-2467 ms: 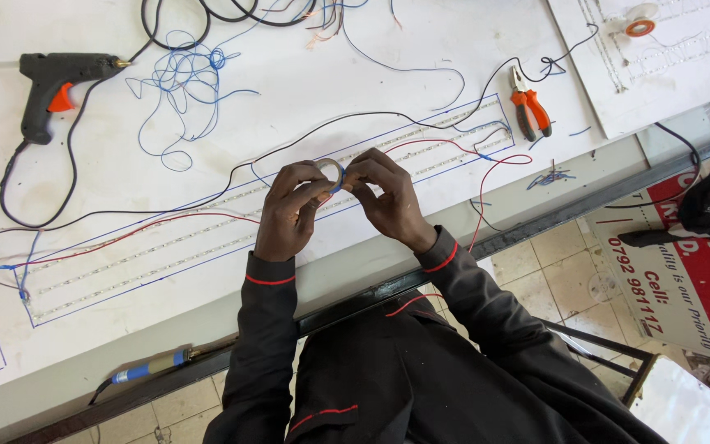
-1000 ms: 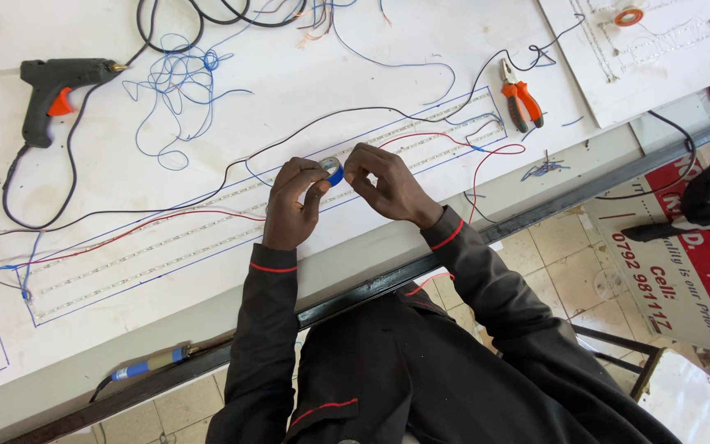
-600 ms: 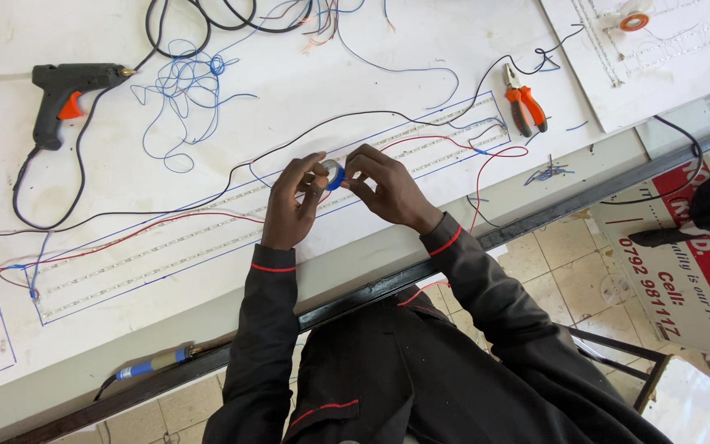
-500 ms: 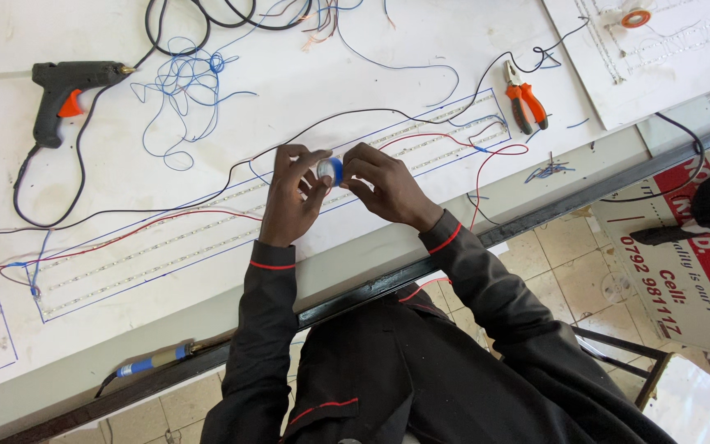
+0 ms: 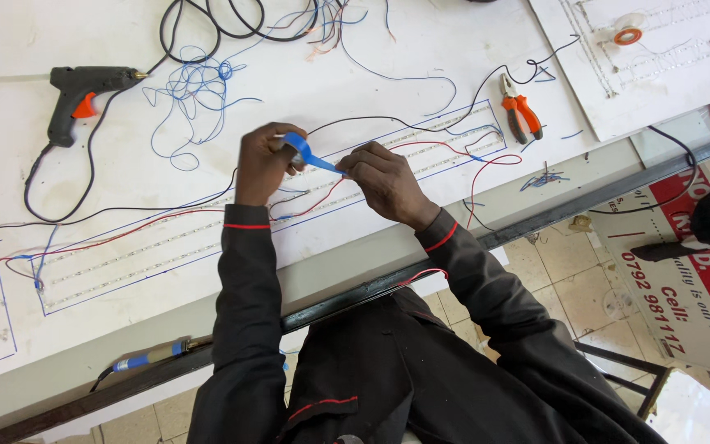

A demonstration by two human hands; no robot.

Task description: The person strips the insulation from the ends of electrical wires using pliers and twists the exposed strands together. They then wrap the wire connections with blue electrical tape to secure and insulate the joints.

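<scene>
Between left hand (image 5: 263,164) and right hand (image 5: 388,182), blue tape (image 5: 315,156) stretched taut

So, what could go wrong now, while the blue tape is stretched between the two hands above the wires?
1. The strip of blue tape pulled out between the left hand and the right hand may fold and stick to itself.
2. It hangs just above the red wire and black wire, so it could catch the wrong one.
3. The right sleeve could drag loose wires off the white board.
</scene>
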